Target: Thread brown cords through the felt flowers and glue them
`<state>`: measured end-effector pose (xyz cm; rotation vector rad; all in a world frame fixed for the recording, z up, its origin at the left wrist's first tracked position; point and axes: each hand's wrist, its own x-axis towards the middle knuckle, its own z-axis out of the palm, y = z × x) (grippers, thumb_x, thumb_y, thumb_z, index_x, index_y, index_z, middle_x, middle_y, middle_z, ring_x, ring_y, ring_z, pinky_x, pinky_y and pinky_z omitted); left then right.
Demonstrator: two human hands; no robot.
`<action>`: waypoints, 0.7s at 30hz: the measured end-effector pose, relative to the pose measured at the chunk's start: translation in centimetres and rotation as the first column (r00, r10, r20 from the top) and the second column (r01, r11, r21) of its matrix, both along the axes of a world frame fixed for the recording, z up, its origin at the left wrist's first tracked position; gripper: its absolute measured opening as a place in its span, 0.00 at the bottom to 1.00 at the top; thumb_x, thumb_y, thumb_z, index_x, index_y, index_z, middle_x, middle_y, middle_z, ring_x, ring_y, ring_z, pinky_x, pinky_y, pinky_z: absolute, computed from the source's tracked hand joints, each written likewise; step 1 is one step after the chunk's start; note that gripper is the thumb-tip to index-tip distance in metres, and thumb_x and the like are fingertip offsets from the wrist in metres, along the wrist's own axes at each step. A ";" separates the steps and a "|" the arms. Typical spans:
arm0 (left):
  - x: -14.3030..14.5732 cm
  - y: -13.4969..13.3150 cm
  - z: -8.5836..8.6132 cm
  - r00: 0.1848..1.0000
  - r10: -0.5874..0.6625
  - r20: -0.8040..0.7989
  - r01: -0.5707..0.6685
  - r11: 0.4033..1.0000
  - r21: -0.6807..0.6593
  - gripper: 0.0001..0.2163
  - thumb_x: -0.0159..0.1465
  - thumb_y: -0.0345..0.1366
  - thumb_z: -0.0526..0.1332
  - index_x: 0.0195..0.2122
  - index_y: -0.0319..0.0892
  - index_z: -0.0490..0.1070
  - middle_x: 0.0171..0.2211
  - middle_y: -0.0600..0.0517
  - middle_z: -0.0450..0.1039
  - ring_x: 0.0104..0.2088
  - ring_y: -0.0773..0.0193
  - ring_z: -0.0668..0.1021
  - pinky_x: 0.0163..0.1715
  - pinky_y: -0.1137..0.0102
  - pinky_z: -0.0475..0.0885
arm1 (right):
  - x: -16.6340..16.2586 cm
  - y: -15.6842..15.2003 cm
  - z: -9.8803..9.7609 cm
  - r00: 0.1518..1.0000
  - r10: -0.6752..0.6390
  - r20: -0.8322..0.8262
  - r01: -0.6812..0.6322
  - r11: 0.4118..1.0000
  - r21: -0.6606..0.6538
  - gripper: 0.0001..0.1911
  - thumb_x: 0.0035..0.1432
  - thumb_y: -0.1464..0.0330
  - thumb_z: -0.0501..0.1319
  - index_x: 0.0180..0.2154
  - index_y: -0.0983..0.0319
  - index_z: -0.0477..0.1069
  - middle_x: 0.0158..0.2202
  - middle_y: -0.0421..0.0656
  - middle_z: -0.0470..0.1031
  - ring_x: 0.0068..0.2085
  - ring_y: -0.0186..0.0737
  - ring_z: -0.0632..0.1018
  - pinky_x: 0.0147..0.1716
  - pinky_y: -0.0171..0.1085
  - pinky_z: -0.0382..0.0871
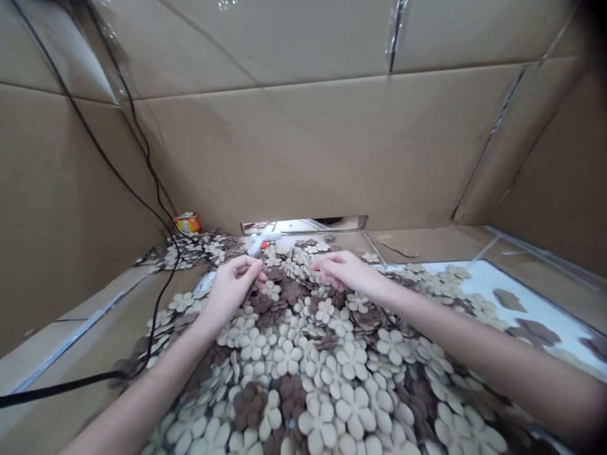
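My left hand (pixel 237 281) is over the far part of a heap of flower-shaped pieces, its thumb and fingers pinched together. Whatever may be between those fingertips is too small or hidden to make out. Across a short gap, my right hand (pixel 345 270) hovers above the same heap with loosely bent fingers apart and nothing visible in them. Cream flower pieces (pixel 287 357) and brown flower pieces (pixel 250 404) with rounded petals overlap thickly beneath both arms. Just beyond my left hand lies a white tool (pixel 257 244) with an orange-red part, possibly a glue gun.
Cardboard walls (pixel 303 145) enclose the space, with a low slot (pixel 303 225) at the back. A black cable (pixel 164 291) runs down the left side. An orange-yellow container (pixel 188 222) stands in the back left corner. A white surface (pixel 493 281) shows at right.
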<state>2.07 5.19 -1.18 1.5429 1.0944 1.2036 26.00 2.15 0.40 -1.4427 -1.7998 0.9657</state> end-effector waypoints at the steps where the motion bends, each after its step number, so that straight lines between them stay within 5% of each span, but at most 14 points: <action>1: -0.6 0.8 -0.1 0.999 0.032 0.016 -0.032 0.999 -0.011 0.12 0.53 0.44 0.66 0.28 0.39 0.71 0.22 0.54 0.74 0.20 0.68 0.75 0.22 0.75 0.69 | -1.1 1.7 0.4 0.998 -0.009 0.056 0.008 1.000 0.020 0.17 0.62 0.64 0.49 0.40 0.64 0.73 0.29 0.43 0.75 0.21 0.30 0.70 0.20 0.31 0.64; 5: -2.4 2.9 0.0 0.993 0.101 0.054 -0.099 0.994 -0.046 0.15 0.49 0.46 0.67 0.27 0.39 0.71 0.22 0.55 0.74 0.19 0.69 0.74 0.21 0.75 0.69 | -7.2 9.1 1.7 0.966 -0.062 0.250 0.041 0.995 0.088 0.19 0.63 0.60 0.51 0.38 0.67 0.74 0.35 0.47 0.77 0.34 0.40 0.77 0.33 0.36 0.70; 8: -3.4 3.6 0.7 0.992 0.107 0.070 -0.103 0.993 -0.053 0.16 0.48 0.47 0.67 0.27 0.38 0.70 0.21 0.55 0.73 0.18 0.69 0.74 0.20 0.75 0.68 | -12.4 13.4 1.8 0.905 -0.143 0.400 0.100 0.987 0.125 0.17 0.61 0.60 0.56 0.46 0.66 0.69 0.47 0.48 0.72 0.46 0.43 0.74 0.44 0.46 0.69; 12: -5.0 4.1 2.1 0.995 0.067 0.070 -0.065 0.997 -0.038 0.16 0.47 0.46 0.68 0.26 0.37 0.71 0.20 0.54 0.73 0.18 0.68 0.74 0.20 0.75 0.68 | -17.3 16.9 0.9 0.815 -0.175 0.552 0.174 0.983 0.056 0.17 0.61 0.64 0.57 0.50 0.64 0.66 0.50 0.48 0.69 0.47 0.44 0.73 0.45 0.48 0.70; 21: -7.3 3.6 6.3 0.993 0.029 0.111 -0.034 0.998 0.045 0.13 0.53 0.43 0.67 0.29 0.37 0.72 0.22 0.54 0.72 0.21 0.71 0.73 0.22 0.77 0.68 | -19.1 20.3 -1.2 0.721 -0.071 0.689 0.157 0.986 -0.063 0.18 0.62 0.64 0.57 0.51 0.64 0.65 0.50 0.48 0.69 0.47 0.43 0.74 0.44 0.47 0.71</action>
